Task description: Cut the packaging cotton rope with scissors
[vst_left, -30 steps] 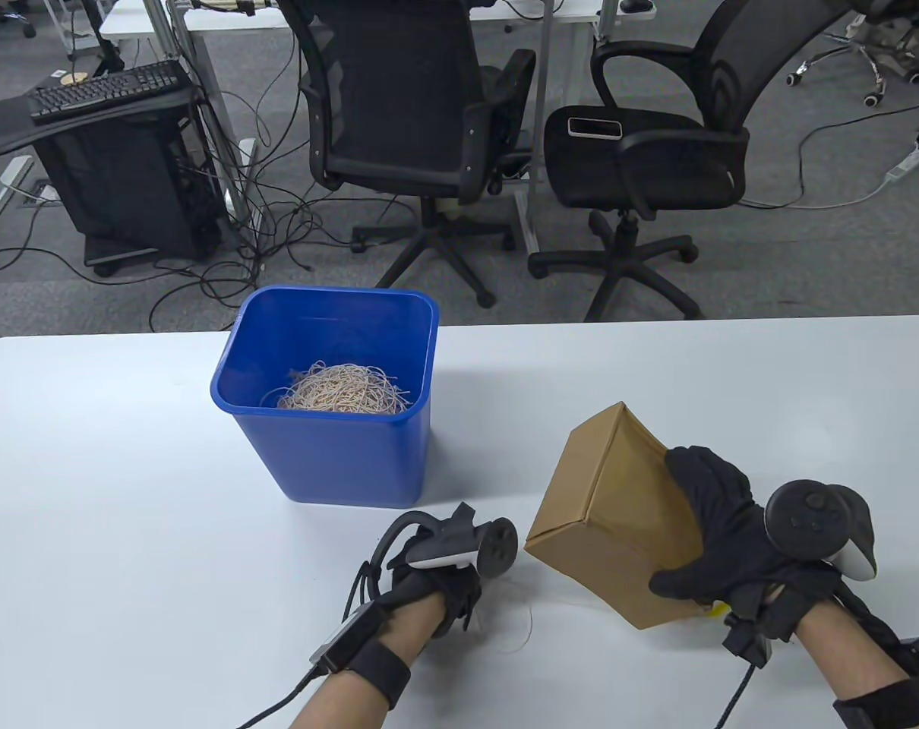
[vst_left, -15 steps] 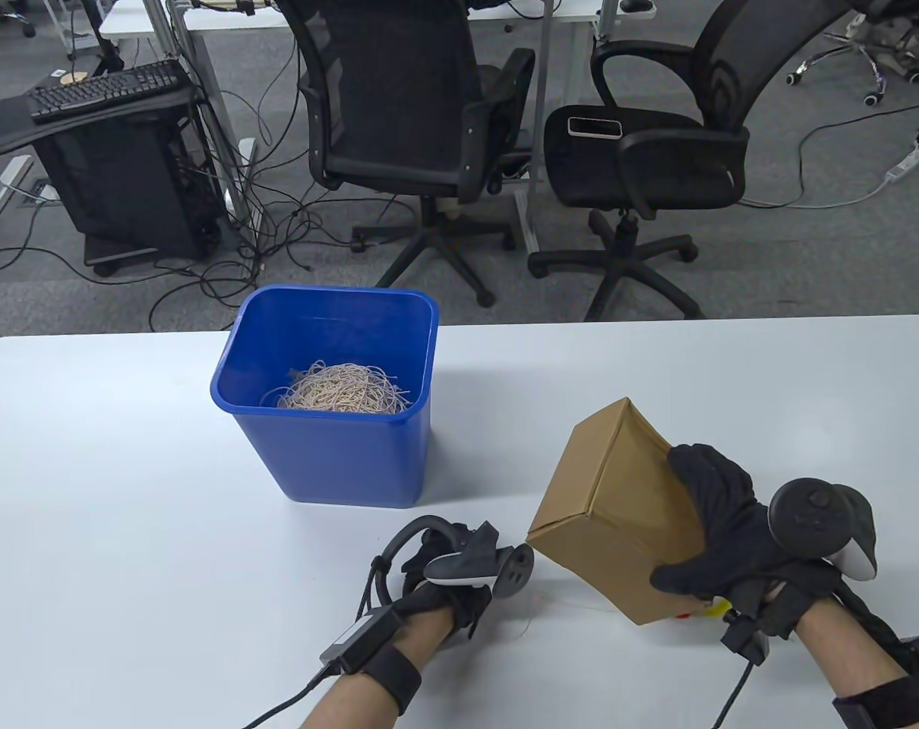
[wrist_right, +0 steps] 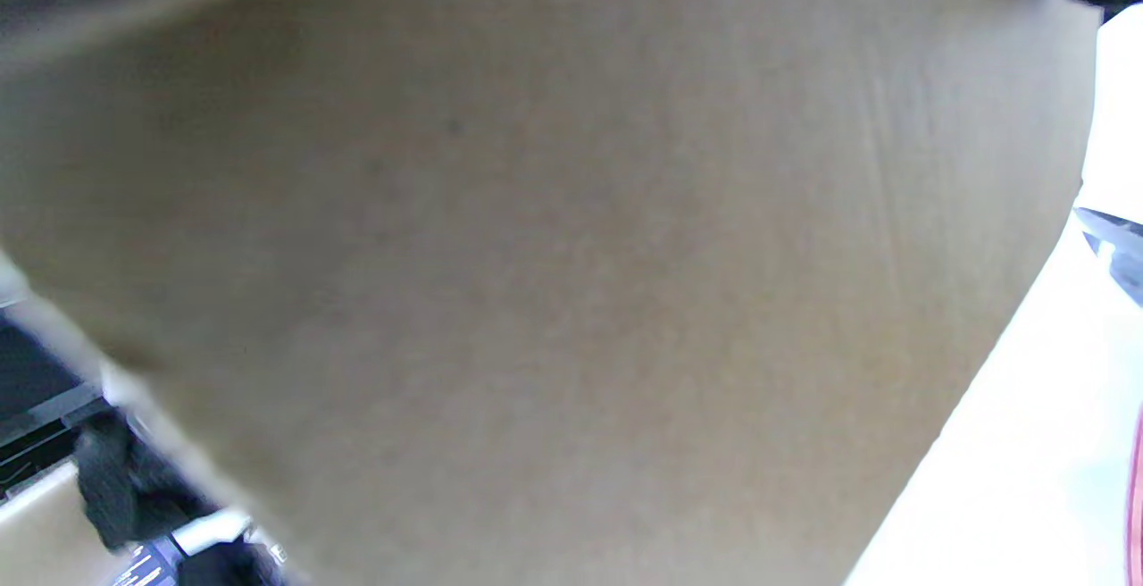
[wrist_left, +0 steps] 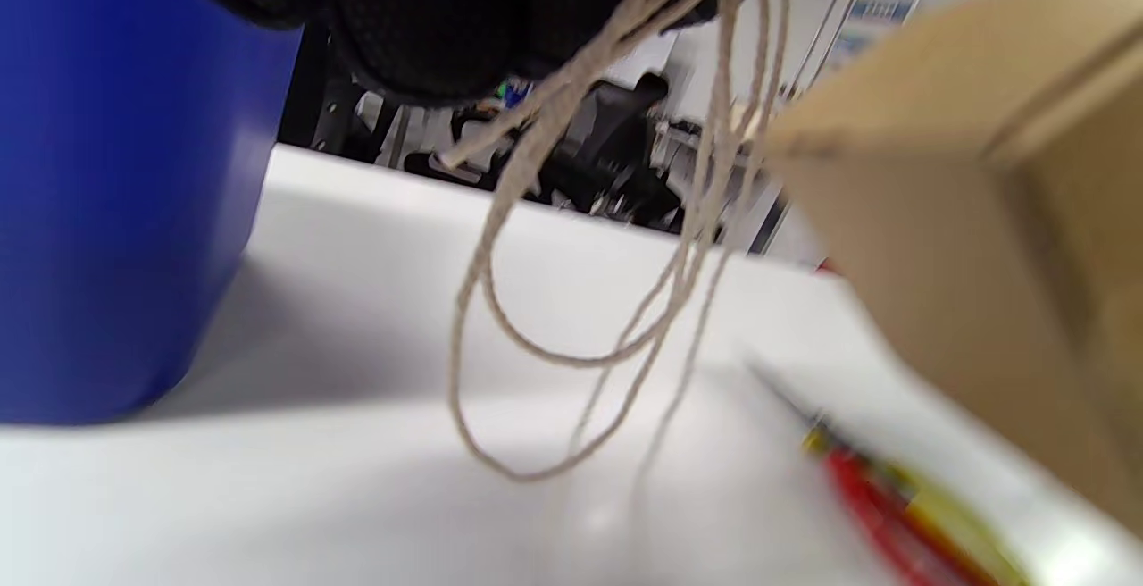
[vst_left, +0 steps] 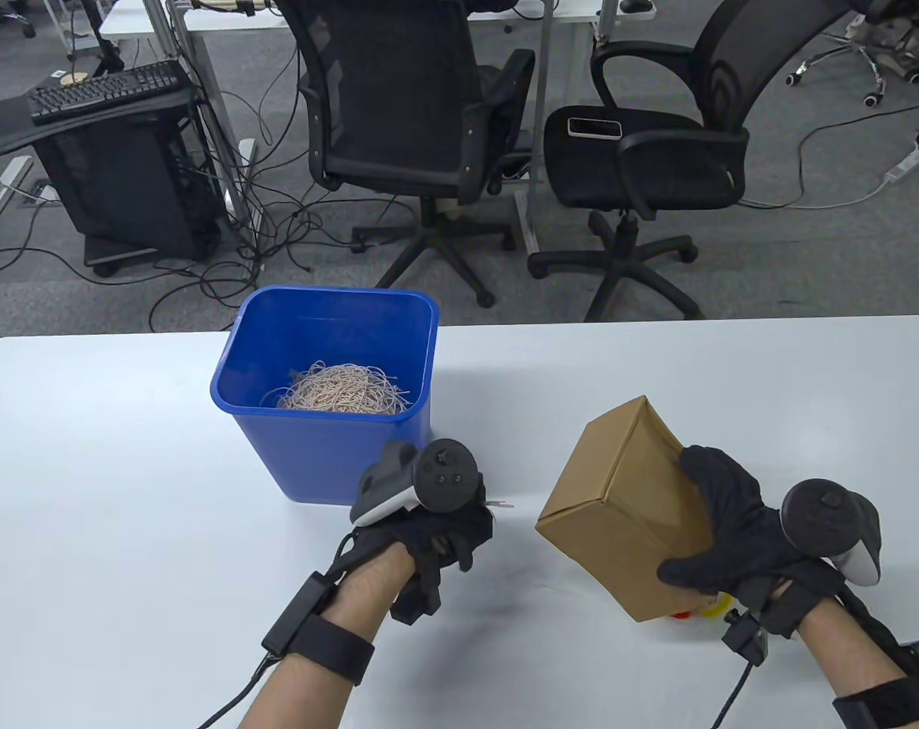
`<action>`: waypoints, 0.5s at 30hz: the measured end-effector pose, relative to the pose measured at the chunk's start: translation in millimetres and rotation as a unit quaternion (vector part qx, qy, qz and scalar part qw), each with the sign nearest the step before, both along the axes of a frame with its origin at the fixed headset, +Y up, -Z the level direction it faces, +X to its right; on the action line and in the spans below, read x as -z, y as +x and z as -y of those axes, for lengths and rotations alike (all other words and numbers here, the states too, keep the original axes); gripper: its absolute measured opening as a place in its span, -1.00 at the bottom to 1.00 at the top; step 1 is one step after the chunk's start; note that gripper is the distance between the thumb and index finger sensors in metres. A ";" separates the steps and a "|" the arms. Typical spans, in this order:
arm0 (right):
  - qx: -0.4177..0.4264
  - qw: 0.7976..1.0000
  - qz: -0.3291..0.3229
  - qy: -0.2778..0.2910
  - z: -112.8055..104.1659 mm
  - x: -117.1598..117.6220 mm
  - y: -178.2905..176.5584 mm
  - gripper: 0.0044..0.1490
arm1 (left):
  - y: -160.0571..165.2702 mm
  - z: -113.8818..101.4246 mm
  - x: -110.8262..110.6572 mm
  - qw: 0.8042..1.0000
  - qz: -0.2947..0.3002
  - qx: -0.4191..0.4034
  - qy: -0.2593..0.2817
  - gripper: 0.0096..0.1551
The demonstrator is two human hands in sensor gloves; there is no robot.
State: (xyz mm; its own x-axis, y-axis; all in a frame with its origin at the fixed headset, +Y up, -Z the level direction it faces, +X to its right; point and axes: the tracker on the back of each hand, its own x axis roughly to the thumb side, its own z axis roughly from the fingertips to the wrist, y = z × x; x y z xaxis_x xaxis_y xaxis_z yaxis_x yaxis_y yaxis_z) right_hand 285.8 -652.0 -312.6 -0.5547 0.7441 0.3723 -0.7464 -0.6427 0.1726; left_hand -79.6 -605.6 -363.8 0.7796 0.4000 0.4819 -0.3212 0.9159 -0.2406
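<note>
My left hand (vst_left: 437, 531) grips a bunch of loose cotton rope (wrist_left: 571, 238) above the table, just right of the blue bin (vst_left: 330, 456); the strands hang down in loops in the left wrist view. My right hand (vst_left: 733, 539) holds a brown cardboard box (vst_left: 626, 501) tilted off the table; the box fills the right wrist view (wrist_right: 536, 255). The scissors with red and yellow handles (vst_left: 699, 610) lie on the table under the box and also show in the left wrist view (wrist_left: 893, 501).
The blue bin holds a tangle of cut rope (vst_left: 345, 391). The white table (vst_left: 125, 493) carries the bin, box and scissors. Office chairs (vst_left: 429, 129) and cables stand on the floor beyond the far edge.
My left hand has lifted off the table with the rope and moved up and left toward the bin, turning palm down. The box shifted slightly right and up.
</note>
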 end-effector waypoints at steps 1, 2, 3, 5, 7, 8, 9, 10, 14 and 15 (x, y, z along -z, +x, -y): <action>0.001 1.000 0.000 0.000 0.5 0.4 -0.3 0.69 | -1.7 -13.9 0.0 1.000 0.000 -0.016 0.011 -0.57; 0.001 1.000 -0.002 -0.003 0.7 0.5 -0.8 0.69 | -4.0 -26.7 0.2 0.999 -0.002 -0.025 0.020 -0.57; 0.002 1.000 0.000 0.001 0.9 0.5 -1.2 0.69 | -6.5 -39.7 0.5 0.999 -0.006 -0.039 0.033 -0.57; 0.005 1.000 -0.003 -0.003 1.2 0.7 -1.6 0.69 | -12.0 -64.4 2.3 0.996 -0.013 -0.064 0.053 -0.57; 0.004 1.000 -0.002 0.000 1.3 1.0 -1.7 0.69 | -18.1 -85.5 4.4 0.993 -0.024 -0.088 0.073 -0.57; 0.008 1.000 0.000 -0.001 2.0 0.5 -1.5 0.69 | -23.7 -101.1 6.8 0.990 -0.034 -0.104 0.087 -0.57; 0.009 1.000 -0.001 -0.001 2.2 1.2 -1.4 0.69 | -26.7 -108.5 8.5 0.989 -0.040 -0.109 0.094 -0.57; 0.011 1.000 -0.005 -0.009 3.4 1.7 -1.1 0.69 | -32.7 -120.9 12.1 0.986 -0.051 -0.114 0.110 -0.56; 0.019 1.000 -0.003 -0.007 5.7 1.7 -1.7 0.68 | -54.1 -154.1 26.4 0.977 -0.096 -0.095 0.164 -0.56; 0.017 1.000 -0.006 -0.007 5.8 2.2 -1.6 0.68 | -59.8 -160.3 29.4 0.974 -0.112 -0.090 0.175 -0.56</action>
State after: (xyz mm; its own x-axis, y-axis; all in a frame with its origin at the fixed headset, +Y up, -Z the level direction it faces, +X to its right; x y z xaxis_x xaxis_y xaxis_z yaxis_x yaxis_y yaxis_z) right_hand 284.2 -657.8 -314.8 -0.5252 0.7675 0.3677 -0.7650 -0.6150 0.1911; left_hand -139.4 -445.3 -393.3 0.8135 0.3813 0.4390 -0.4924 0.8533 0.1713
